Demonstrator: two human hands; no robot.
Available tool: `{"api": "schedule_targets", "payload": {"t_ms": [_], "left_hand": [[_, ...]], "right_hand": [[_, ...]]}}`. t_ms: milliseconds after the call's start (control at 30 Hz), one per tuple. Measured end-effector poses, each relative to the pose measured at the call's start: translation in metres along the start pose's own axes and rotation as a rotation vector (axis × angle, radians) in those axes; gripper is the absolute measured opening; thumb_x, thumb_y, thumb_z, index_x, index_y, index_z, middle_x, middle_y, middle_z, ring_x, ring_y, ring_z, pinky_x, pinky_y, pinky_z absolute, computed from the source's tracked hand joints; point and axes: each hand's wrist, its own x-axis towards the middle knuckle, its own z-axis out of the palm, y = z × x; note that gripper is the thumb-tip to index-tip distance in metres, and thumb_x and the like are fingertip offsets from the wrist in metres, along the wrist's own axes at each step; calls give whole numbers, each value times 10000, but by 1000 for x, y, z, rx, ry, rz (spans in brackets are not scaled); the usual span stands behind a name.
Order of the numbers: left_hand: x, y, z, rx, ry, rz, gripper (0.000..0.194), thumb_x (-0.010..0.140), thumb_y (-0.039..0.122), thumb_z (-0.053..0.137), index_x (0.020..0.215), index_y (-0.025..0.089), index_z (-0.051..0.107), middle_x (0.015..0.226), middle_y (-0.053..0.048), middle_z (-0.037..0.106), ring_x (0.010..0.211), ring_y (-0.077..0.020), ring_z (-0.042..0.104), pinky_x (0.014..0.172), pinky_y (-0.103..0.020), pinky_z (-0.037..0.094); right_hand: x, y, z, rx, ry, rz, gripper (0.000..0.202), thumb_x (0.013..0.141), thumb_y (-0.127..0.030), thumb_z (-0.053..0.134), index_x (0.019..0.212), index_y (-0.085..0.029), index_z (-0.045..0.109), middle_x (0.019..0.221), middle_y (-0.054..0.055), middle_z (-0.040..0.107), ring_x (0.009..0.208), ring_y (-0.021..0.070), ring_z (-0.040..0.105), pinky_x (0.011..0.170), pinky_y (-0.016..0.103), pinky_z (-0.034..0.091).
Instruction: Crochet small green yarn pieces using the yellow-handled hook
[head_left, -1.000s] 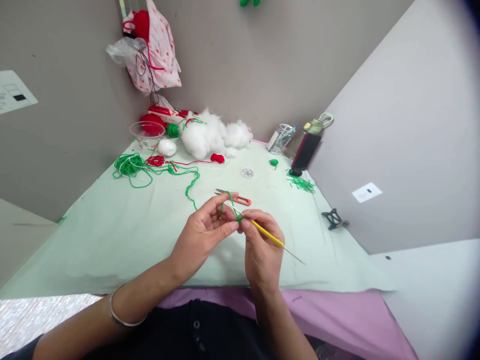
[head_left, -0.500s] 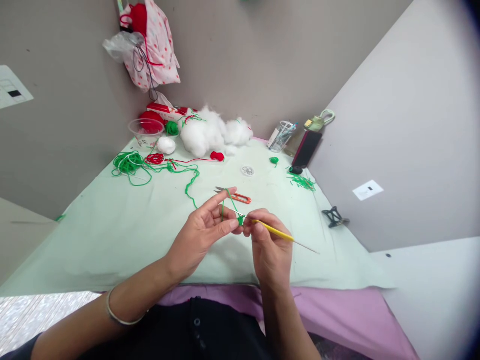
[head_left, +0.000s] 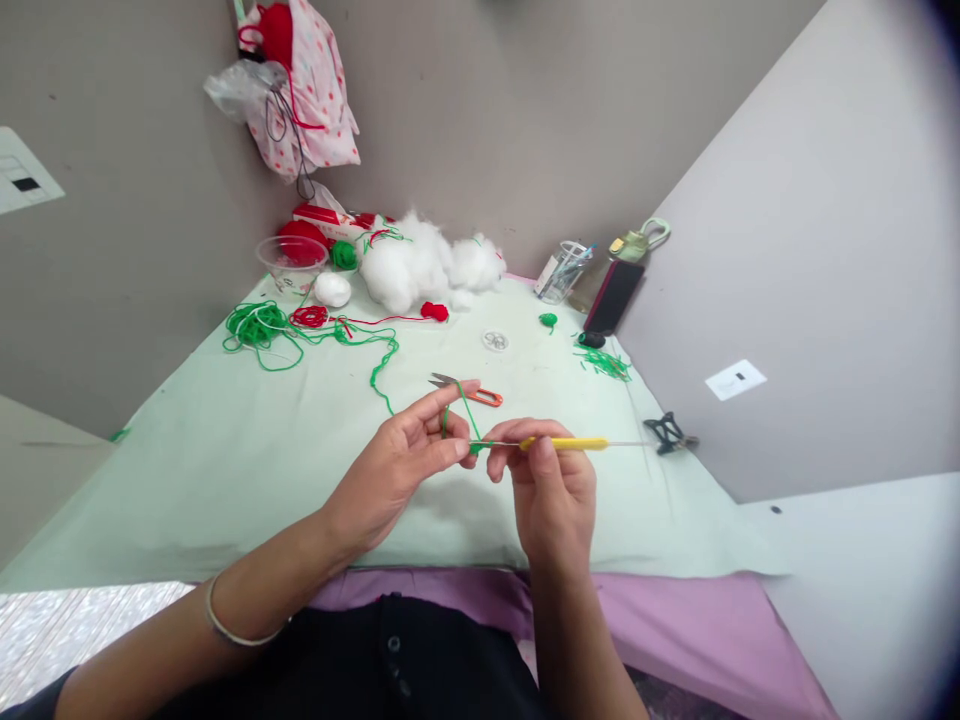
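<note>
One view, from the head camera, showed the left hand (head_left: 394, 460) pinching a small green crocheted piece (head_left: 476, 448) between thumb and fingers, with a green strand (head_left: 466, 407) looped over its extended forefinger. The right hand (head_left: 555, 485) gripped a yellow-handled hook (head_left: 574, 443), held nearly level, its metal shaft reaching to the piece. Both hands were above a pale green cloth (head_left: 262, 450). Orange-handled scissors (head_left: 489, 397) lay just beyond the left forefinger. Farther back, a green yarn tangle (head_left: 256, 325) lay at left, and white stuffing (head_left: 409, 270) rested near the wall (head_left: 525, 130).
</note>
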Motion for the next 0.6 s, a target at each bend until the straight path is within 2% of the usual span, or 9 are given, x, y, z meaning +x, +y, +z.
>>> {"api": "schedule_targets", "payload": {"t_ms": [100,233,300,333,400,467,533,600], "left_hand": [[0,-1,-2,35,-2,29,522,901,202,740,1409,278,649,876,24,601,832,-123,576,876,-282,467],[1,-6,2,24,60,52,603,842,172,808,1411,289,650,857,31,628,835,-116,580,852,-252,477],[1,-8,5,-91,67,-19,575,819,189,835,1369,255,680,847,22,647,829,-116,604,841,-247,493],[1,-8,5,-163,57,-77,540,820,200,836,1341,231,697,849,12,660,822,-118,617,841,-250,503],[2,-8,6,-286,42,-188,454,835,201,818,1281,185,731,855,-11,675,804,-116,632,851,-259,521],[3,-8,5,-338,41,-226,394,846,176,800,1237,164,755,857,-16,672,781,-108,633,852,-256,527],[3,-7,4,-318,34,-183,386,847,169,798,1232,177,763,834,1,652,759,-100,624,837,-247,519],[3,-7,5,-266,10,-127,398,842,187,811,1237,204,765,819,12,641,759,-106,623,828,-255,511]], "right_hand": [[-4,-3,-2,-200,3,-106,260,1057,-299,484,1002,-231,729,936,52,754,670,148,684,639,326,572],[-15,6,-2,-706,-44,-484,262,975,-177,610,1150,-314,748,1009,65,763,866,212,724,740,369,608],[-19,13,-2,-859,-6,-623,390,913,-116,688,1209,-363,749,1058,66,754,935,228,719,776,375,605],[-20,14,-1,-868,30,-644,416,906,-111,697,1222,-375,747,1082,68,744,951,231,713,783,380,601],[-19,14,0,-758,94,-577,345,949,-149,646,1197,-362,758,1071,71,729,943,230,699,779,392,587],[-15,9,2,-543,139,-429,261,1006,-204,560,1104,-323,771,956,56,712,845,209,673,727,380,557],[-10,3,3,-333,151,-287,250,1032,-238,520,1010,-295,762,851,29,681,733,176,628,672,350,517],[-6,-1,5,-245,122,-213,219,1026,-256,548,973,-283,759,854,20,690,720,164,622,677,341,513]]}}
